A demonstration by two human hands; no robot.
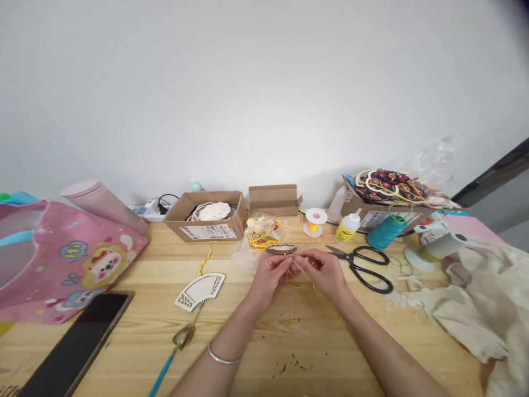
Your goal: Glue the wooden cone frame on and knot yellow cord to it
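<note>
My left hand point(270, 274) and my right hand point(323, 270) meet fingertip to fingertip over the middle of the wooden table. Both pinch a thin yellow cord point(294, 285), whose loose ends trail down onto the tabletop. Just beyond the fingers a small dark-edged wooden piece point(281, 249) shows nearly edge-on, with the cord running close to it. Exactly where it joins the cord is hidden by the fingers. To the left lies a cut-out wooden fan point(200, 291) with a yellow cord at its top and a gold tassel-like piece point(184, 335) below. Black-handled scissors point(363, 264) rest right of my right hand.
Behind stand a cardboard box point(209, 229) of wooden pieces, a bag of yellow cords point(264, 237), a spool point(316, 220) and a glue bottle point(347, 227). Teal thread point(386, 231) and crumpled cloth point(467, 309) sit right. A phone point(78, 344) and pink bag point(78, 253) occupy the left.
</note>
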